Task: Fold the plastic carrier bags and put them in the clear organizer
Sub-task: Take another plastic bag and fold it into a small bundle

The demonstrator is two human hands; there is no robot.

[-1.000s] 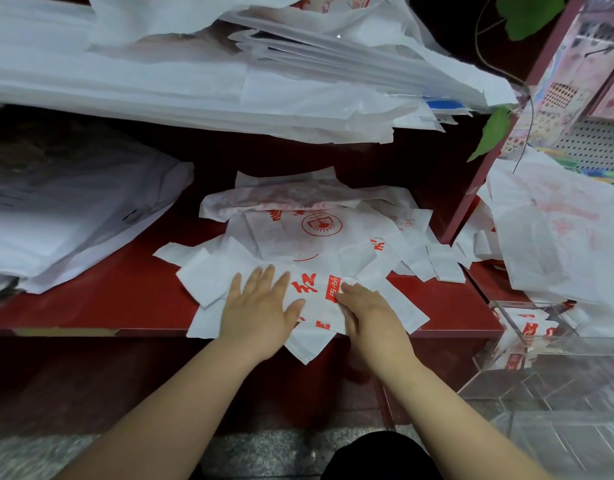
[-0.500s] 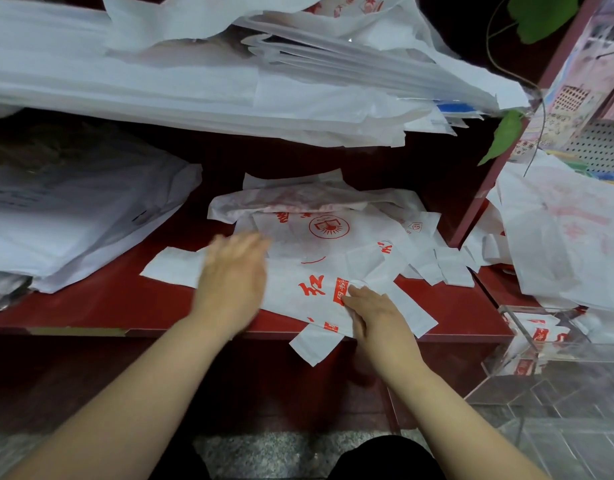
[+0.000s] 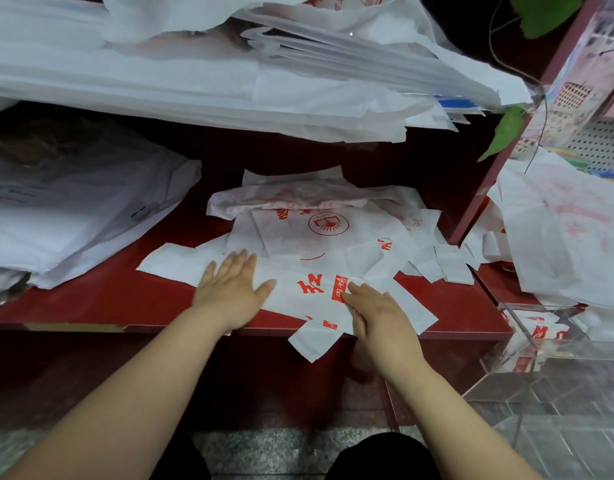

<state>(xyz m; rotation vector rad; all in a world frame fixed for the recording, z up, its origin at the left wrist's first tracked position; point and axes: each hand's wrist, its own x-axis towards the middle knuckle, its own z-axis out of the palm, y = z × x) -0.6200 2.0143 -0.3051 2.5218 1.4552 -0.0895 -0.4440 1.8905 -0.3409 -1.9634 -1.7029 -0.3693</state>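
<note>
White plastic bag (image 3: pixel 286 306) under left hand (image 3: pixel 229 292), flat with fingers spread; right hand (image 3: pixel 380 315) apparently flat too.

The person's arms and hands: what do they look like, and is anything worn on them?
The left arm and the right arm are bare; no sleeve shows in the picture. The left hand and the right hand wear no glove, and no ring, watch or bracelet is visible.
</note>
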